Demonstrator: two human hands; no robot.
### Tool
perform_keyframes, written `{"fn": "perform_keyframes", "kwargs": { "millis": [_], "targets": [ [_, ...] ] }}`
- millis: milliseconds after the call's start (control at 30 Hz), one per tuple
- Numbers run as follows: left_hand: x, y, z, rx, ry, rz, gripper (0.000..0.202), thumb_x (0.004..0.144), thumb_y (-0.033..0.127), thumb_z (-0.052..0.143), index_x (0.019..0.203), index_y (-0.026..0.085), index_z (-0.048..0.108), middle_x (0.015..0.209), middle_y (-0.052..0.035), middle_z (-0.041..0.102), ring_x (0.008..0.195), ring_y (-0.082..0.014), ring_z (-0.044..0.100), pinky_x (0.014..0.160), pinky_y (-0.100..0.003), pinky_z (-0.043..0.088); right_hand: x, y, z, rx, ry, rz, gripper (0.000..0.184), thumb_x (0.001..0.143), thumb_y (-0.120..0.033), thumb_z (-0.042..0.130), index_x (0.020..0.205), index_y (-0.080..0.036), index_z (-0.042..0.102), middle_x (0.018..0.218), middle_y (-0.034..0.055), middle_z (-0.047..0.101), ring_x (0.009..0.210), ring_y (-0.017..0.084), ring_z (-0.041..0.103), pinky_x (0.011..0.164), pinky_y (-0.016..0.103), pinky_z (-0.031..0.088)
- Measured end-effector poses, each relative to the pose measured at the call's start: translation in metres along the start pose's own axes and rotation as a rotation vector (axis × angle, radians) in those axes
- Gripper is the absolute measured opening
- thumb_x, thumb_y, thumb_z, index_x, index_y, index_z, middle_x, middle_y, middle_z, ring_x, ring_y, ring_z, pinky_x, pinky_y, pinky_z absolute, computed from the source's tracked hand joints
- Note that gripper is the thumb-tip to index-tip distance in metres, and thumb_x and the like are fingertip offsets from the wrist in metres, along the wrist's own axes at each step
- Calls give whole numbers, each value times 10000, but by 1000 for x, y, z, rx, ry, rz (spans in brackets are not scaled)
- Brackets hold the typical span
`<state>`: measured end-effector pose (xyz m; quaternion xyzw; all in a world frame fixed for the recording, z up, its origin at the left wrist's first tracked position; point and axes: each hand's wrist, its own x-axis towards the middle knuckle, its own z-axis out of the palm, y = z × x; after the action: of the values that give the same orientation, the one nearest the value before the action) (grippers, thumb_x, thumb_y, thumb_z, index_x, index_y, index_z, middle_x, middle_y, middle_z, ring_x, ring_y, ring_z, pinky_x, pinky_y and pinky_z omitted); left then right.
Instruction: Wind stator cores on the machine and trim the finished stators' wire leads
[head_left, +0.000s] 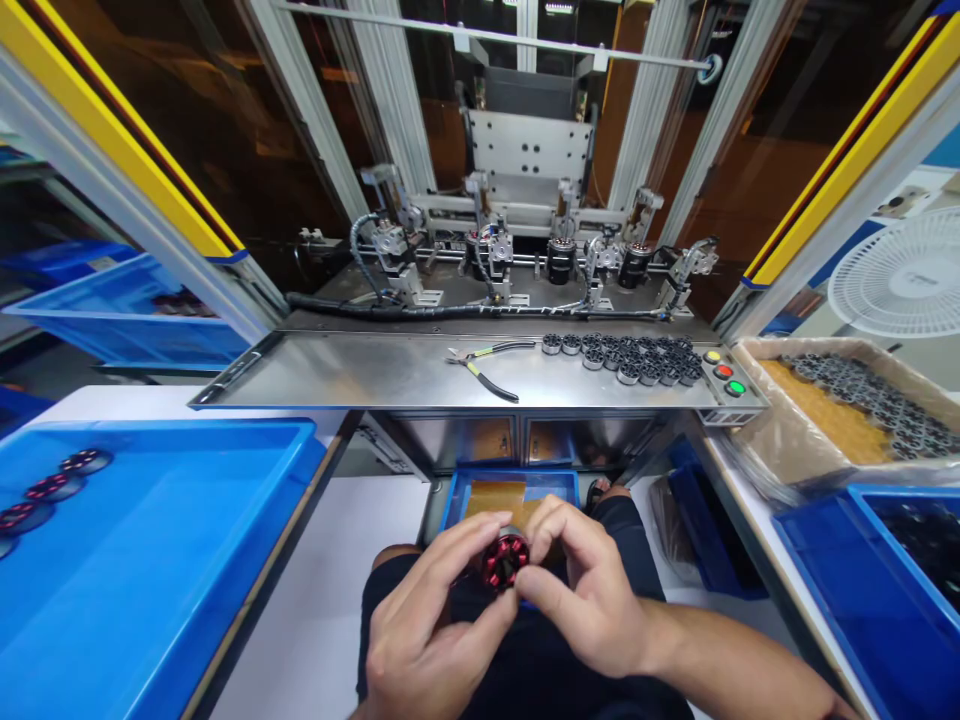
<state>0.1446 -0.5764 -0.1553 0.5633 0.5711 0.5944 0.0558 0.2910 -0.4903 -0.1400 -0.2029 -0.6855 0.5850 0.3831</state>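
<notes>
Both hands meet low in the middle, over my lap. My left hand (426,625) and my right hand (589,590) pinch the same small round part, a red wound stator (504,561), between their fingertips. The fingers of both hands are curled round it. On the steel shelf ahead lie several dark round stators (626,356) in a cluster and a pair of cutting pliers (480,365). At far left several finished round parts with red windings (52,488) lie in a big blue tray (157,560).
A machine with several fixtures (525,255) stands behind the steel shelf (360,375). Yellow, red and green buttons (724,372) sit at the shelf's right end. A lined cardboard box of dark stators (870,400) and a blue bin (892,570) stand right. A small blue tray (510,490) is below the shelf.
</notes>
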Motion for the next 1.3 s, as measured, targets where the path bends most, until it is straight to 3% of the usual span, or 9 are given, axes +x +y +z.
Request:
{"fn": "perform_keyframes", "kwargs": {
  "millis": [133, 267, 333, 533, 767, 867, 967, 1067, 1300],
  "targets": [
    [9, 3, 0, -275, 6, -310, 414, 734, 102, 797, 1102, 279, 726, 1072, -13, 775, 955, -158, 744, 878, -195, 587, -3, 7, 10, 127, 111, 74, 203, 981, -329, 538, 817, -216, 502, 775, -7, 500, 723, 144, 464, 697, 300, 391],
    [14, -1, 0, -599, -123, -588, 370, 762, 157, 791, 1105, 282, 732, 1097, -41, 776, 923, -174, 757, 830, -209, 603, -7, 15, 15, 142, 114, 110, 200, 984, -335, 535, 829, -215, 498, 770, -11, 503, 717, 142, 454, 689, 295, 385],
    [13, -3, 0, -569, -106, -539, 374, 752, 144, 794, 1093, 285, 740, 1097, -41, 764, 959, -182, 747, 843, -215, 599, -6, 16, 15, 141, 99, 102, 188, 964, -351, 565, 850, -218, 498, 788, -7, 496, 736, 150, 455, 702, 302, 394],
    [4, -7, 0, -183, -74, -63, 544, 725, 12, 751, 1206, 257, 682, 1095, -71, 704, 1004, -208, 695, 854, -281, 609, 3, 8, 14, 171, 50, 49, 191, 928, -377, 613, 896, -217, 512, 880, 16, 491, 822, 168, 473, 781, 326, 419],
    [5, -6, 0, -208, -35, -128, 466, 726, 28, 755, 1133, 243, 680, 1070, -65, 712, 999, -213, 699, 853, -301, 622, -3, 17, 25, 248, 188, 246, 255, 1010, -407, 458, 846, -214, 488, 815, 1, 493, 776, 151, 482, 766, 298, 439],
    [5, -7, -2, -174, -47, -97, 471, 733, 17, 744, 1143, 239, 674, 1071, -72, 710, 1009, -216, 692, 857, -304, 617, 0, 17, 18, 102, 190, 109, 165, 946, -368, 590, 1001, -230, 519, 993, 41, 529, 933, 181, 530, 866, 334, 457],
    [4, -8, -3, -156, -65, -51, 449, 753, 20, 727, 1147, 228, 672, 1075, -82, 703, 1013, -220, 689, 849, -311, 619, 8, 7, 10, -90, 136, -77, 344, 801, -280, 775, 1083, -243, 581, 1166, 76, 526, 1111, 229, 526, 991, 392, 424],
    [4, -7, -2, -142, -58, -31, 442, 747, 13, 731, 1139, 208, 671, 1064, -82, 701, 996, -211, 696, 841, -301, 624, 15, -2, 9, -107, 137, -78, 60, 862, -210, 704, 851, -212, 646, 972, 40, 582, 924, 176, 580, 861, 337, 466],
    [7, -1, 0, -260, -9, -134, 432, 722, 37, 762, 1098, 241, 703, 1061, -19, 729, 991, -149, 713, 893, -212, 591, 19, 4, 14, 156, 214, 149, 216, 888, -262, 671, 715, -186, 566, 767, -8, 549, 730, 123, 520, 699, 262, 436]
  ]
}}
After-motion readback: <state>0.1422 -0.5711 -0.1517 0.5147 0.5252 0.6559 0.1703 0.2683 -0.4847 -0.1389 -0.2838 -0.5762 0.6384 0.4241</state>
